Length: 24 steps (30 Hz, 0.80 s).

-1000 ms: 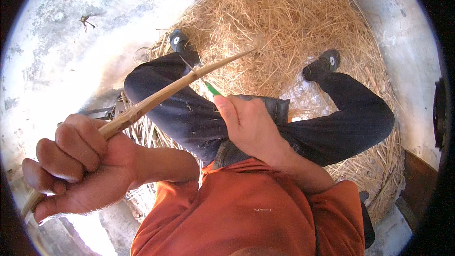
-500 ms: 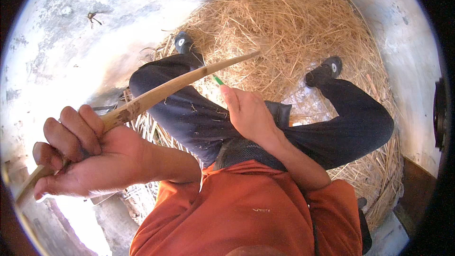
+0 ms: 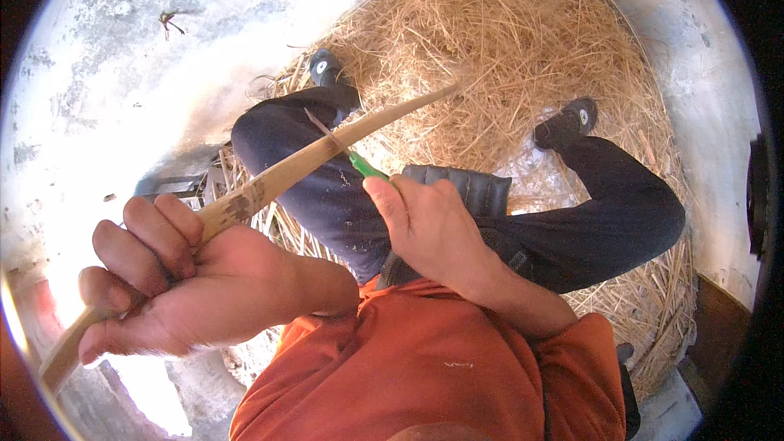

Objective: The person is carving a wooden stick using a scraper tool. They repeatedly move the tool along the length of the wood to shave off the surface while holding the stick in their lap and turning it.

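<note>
Wrapped around the lower end of a long, tapering bamboo strip [image 3: 304, 161] is my left hand [image 3: 192, 282], with its fingers curled over it. The strip slants up to the right across my left thigh and narrows to a thin tip above the straw. Dark marks show on it just past my fingers. My right hand [image 3: 441, 233] is closed on the green handle of a small knife [image 3: 365, 166]. Its thin blade crosses the strip at about the middle, and the blade's point shows beyond the far edge. Whether the blade cuts in or only touches, I cannot tell.
Dry straw [image 3: 514, 33] covers the floor between and beyond my shoes. A pale, stained concrete slab [image 3: 204, 0] lies at the far left, with a small dark twig [image 3: 170, 24] on it. My bent knees flank the work, and a black padded pouch [image 3: 461, 188] sits at my lap.
My left hand and the bamboo strip have shifted slightly right. My right hand has turned and come a little nearer, so more of the green handle shows and the blade now lies across the strip.
</note>
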### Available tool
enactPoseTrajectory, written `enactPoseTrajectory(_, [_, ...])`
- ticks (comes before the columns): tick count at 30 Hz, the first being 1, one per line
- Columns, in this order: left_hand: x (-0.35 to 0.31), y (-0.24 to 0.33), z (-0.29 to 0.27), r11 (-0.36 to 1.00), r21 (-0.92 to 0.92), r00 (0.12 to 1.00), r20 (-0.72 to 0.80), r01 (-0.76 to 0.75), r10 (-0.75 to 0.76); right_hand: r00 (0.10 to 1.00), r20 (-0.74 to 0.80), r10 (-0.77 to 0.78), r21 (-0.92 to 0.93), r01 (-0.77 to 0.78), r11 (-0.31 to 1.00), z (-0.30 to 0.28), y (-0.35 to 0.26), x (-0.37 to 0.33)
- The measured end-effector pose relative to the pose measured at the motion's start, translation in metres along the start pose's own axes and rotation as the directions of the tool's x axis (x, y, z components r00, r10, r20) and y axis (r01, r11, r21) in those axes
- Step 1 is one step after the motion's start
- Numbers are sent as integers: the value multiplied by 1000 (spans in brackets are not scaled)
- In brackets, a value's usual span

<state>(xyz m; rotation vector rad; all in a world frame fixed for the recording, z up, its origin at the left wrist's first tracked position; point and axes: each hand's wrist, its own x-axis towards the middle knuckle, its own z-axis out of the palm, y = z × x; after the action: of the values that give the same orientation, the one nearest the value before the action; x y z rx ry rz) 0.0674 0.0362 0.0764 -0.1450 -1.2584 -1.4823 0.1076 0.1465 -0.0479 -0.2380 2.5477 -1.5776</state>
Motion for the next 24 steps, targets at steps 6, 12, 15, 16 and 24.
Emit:
enactPoseTrajectory(6, [-1,2,-1,993,-114,999,22,33,-31,995,-56,87,46,-85,995,-2,32,3])
enactPoseTrajectory(12, [1,5,-3,991,-124,998,50,49,-44,998,-9,55,70,-55,996,3,29,6])
enactPoseTrajectory(15, [6,1,-8,983,-170,996,75,62,-50,998,-60,-8,48,11,999,6,42,12])
enactPoseTrajectory(16, [7,-1,-7,985,-163,996,70,64,-54,999,-48,15,62,-12,998,3,32,11])
enactPoseTrajectory(24, [-4,6,-3,984,-164,993,103,75,-59,982,-54,183,-86,-188,979,6,73,13])
